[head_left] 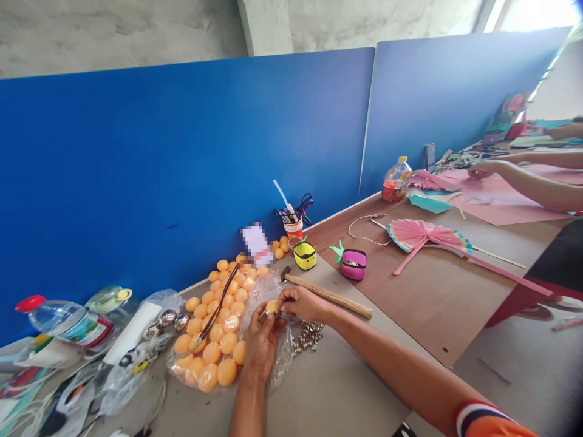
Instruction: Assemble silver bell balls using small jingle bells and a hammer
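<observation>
My left hand [263,340] is closed around a small round piece [272,307], orange on top and shiny silver lower down. My right hand [298,302] meets it from the right, thumb and fingertips pinched together at its edge. Whatever sits between those right fingertips is too small to tell. Just below the right wrist lies a pile of small silver bells [308,337] beside crumpled clear plastic [281,364]. To the left, many orange balls [218,334] fill a clear bag. A hammer [330,295] with a wooden handle lies beyond my right hand.
A yellow basket [304,256] and a magenta basket [354,264] stand behind the hammer. A cup of pens [294,228] is by the blue partition [182,170]. Bottles [68,321] and wrapped items crowd the left. Rightward lie a pink paper fan [423,233] and another person's arms [532,182].
</observation>
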Demonstrator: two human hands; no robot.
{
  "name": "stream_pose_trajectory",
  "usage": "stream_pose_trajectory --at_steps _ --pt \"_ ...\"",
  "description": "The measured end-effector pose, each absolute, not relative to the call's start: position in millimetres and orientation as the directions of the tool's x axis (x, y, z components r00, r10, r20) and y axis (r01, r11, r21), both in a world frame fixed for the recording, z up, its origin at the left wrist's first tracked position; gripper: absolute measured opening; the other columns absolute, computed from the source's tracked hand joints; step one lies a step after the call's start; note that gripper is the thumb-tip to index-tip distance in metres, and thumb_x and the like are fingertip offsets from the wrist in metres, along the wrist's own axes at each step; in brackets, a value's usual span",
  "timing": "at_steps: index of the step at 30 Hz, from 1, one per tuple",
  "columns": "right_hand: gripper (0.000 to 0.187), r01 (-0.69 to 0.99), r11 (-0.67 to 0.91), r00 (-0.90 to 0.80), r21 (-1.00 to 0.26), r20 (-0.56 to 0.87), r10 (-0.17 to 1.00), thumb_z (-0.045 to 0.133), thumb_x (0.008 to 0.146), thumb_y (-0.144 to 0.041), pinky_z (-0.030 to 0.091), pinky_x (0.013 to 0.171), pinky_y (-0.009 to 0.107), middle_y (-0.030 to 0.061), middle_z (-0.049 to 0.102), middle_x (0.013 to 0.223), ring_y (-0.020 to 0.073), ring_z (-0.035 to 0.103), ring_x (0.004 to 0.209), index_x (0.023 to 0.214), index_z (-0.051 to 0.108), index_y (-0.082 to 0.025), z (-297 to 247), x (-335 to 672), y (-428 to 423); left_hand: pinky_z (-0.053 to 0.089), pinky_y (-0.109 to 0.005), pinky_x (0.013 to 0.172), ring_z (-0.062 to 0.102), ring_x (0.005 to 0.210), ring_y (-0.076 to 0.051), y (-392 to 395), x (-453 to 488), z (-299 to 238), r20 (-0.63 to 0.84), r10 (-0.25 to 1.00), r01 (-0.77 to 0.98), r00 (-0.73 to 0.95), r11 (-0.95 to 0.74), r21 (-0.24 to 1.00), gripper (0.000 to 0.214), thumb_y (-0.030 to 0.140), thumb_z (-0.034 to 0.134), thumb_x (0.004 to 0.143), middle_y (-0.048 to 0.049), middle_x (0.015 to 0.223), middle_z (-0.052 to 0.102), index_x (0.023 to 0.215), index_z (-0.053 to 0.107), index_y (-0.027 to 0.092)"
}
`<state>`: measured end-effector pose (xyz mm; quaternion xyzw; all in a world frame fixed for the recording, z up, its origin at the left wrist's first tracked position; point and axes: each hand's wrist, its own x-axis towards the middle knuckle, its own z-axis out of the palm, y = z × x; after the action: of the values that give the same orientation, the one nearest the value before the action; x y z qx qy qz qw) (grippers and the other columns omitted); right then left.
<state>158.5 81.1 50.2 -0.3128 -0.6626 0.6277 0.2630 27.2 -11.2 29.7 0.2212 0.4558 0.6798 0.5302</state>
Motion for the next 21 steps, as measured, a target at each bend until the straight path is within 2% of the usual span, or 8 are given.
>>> stream_pose_trajectory --at_steps 10,21 --pt "0.010 0.135 -0.037 -0.662 -0.990 -0.118 0.741 0.060 0.077 -0.006 0.036 0.051 0.019 -0.0059 0.055 0.054 0.0078 0.047 0.051 0.074 0.065 -0.014 52 158 79 0.053 -0.034 0.074 0.064 0.070 -0.017 -12 28 31 -0.160 0.928 -0.489 -0.336 -0.027 0.872 0.047 0.036 0.092 0.059 -0.0031 0.089 0.070 0.096 0.068 0.022" --pt "0.015 0.229 -0.042 -0.599 -0.972 -0.175 0.781 0.058 0.078 -0.004 0.037 0.050 0.020 -0.0059 0.055 0.051 0.0105 0.052 0.049 0.073 0.057 -0.018 55 155 72 0.053 -0.037 0.085 0.067 0.090 -0.022 -13 29 22 -0.094 0.921 -0.400 -0.377 -0.071 0.914 0.043 0.038 0.088 0.065 -0.0050 0.099 0.069 0.099 0.067 0.023"
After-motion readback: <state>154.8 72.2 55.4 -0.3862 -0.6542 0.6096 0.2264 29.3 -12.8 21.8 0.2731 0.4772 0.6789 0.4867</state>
